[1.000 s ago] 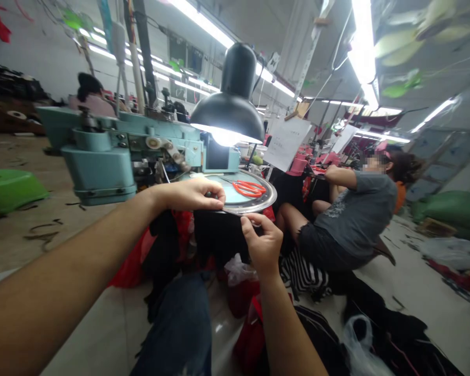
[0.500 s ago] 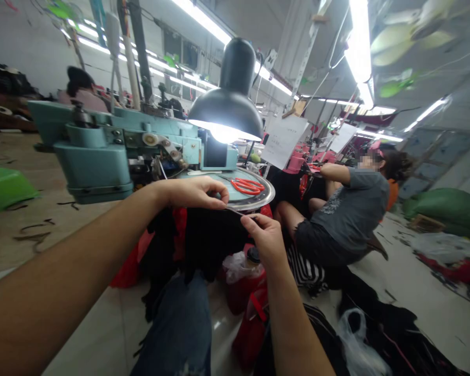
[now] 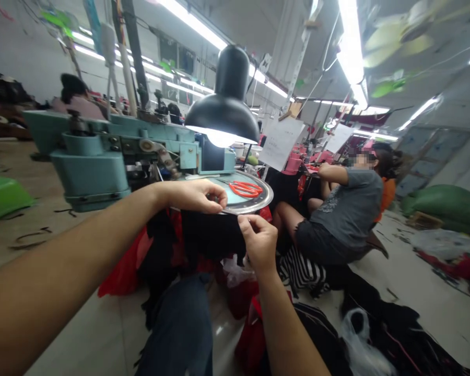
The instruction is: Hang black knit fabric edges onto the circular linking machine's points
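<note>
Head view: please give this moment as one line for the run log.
left hand: at metal plate rim | right hand: pinches black fabric | on plate: red scissors

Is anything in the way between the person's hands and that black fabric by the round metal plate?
Nothing visible: the left hand and right hand both touch the black fabric at the plate's rim. The red scissors lie clear on the plate.

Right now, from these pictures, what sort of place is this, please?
It is probably a garment workshop, perhaps for knitwear. A teal stitching machine has a round metal dial, with orange scissors lying on it. Black fabric hangs at the dial's edge, and a seated co-worker faces another workstation.
</note>
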`<state>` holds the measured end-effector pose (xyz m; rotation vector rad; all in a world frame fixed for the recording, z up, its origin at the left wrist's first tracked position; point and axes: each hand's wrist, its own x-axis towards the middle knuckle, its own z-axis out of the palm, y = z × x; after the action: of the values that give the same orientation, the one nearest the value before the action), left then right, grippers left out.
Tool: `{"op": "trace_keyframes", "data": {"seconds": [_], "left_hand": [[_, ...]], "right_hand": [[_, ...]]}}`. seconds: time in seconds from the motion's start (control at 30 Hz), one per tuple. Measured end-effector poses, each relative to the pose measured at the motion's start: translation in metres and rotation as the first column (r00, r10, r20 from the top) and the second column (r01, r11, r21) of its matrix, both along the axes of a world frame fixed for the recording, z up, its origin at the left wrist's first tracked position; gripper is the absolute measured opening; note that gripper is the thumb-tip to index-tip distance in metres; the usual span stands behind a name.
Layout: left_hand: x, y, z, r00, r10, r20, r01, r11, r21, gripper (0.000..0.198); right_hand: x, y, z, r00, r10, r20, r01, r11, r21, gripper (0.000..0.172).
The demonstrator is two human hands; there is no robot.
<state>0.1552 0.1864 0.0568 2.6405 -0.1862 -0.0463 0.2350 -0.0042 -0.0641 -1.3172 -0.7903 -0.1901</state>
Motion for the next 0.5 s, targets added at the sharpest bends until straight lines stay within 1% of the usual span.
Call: {"op": "trace_keyframes", "data": {"seconds": [0.13,0.17,0.23,0.3,0.33,0.43,0.47,0.5], "left_hand": [[0.0029,0.0021,-0.0010,1.000,0.015,-0.005,-0.015,1.000,-0.020,0.031],[0.0034,0.0024,-0.0013,1.000,0.020,-0.004,-0.020,0.999,-0.026,0.029],[0.0041,0.0018,-0.0013,1.000,0.025,-0.001,-0.025,0.999,-0.019,0.025],[0.0044,0.0001,-0.0008,1.000,0.006,0.011,-0.006,1.000,-0.005,0.022],[0.0044,-0.0006,-0.0005,1.000,-0.010,0.021,0.011,1.000,-0.002,0.022],[0.0048,0.0004,-0.0004,0.998,-0.047,0.039,0.048,0.999,-0.025,0.026],[0.0054,0.0018,-0.0002,0.998,-0.050,0.033,0.051,0.998,-0.038,0.027],[0.0062,0.0035,0.0001,0.999,-0.048,0.019,0.049,0.998,-0.046,0.028]], "right_hand": [[-0.0002,-0.0007,0.0017,0.998,-0.059,0.001,0.059,0.997,0.057,0.019],[0.0008,-0.0010,0.0022,0.999,-0.051,-0.019,0.052,0.997,0.056,0.020],[0.0031,-0.0018,0.0037,0.998,0.023,-0.063,-0.022,1.000,0.018,0.022],[0.0045,-0.0025,0.0053,0.991,0.105,-0.088,-0.107,0.994,-0.019,0.025],[0.0050,-0.0029,0.0058,0.988,0.125,-0.087,-0.127,0.992,-0.023,0.025],[0.0070,-0.0041,0.0048,0.993,0.092,-0.076,-0.092,0.996,0.006,0.022],[0.0080,-0.0047,0.0039,0.991,0.098,-0.092,-0.099,0.995,-0.010,0.021],[0.0090,-0.0051,0.0030,0.984,0.128,-0.124,-0.134,0.990,-0.038,0.021]]}}
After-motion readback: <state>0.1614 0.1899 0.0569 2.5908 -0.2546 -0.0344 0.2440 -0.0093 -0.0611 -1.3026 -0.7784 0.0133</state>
